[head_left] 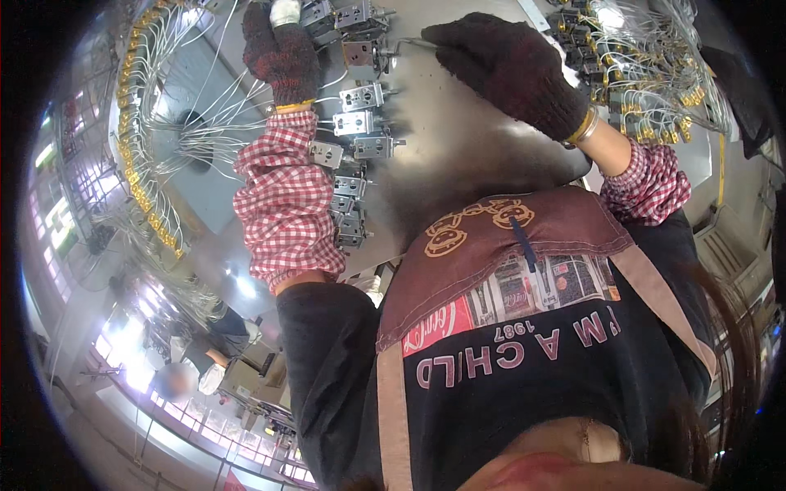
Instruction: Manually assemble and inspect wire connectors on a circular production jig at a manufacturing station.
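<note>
Several small grey metal units [360, 123] with white wires line the steel counter [467, 139]; the left hand [282, 49] curls its gloved fingers around one, while the right hand [508, 69] rests half-closed beside another.

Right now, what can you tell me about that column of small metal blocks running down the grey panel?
The small metal blocks are boxy, silvery-grey parts set one under another on the grey metal panel. Several have a short pin sticking out to the right. Thin pale wires fan away from them on the left. The left hand, in a dark knit glove, rests beside the top of the column; the checked sleeve covers part of the lower blocks.
</note>
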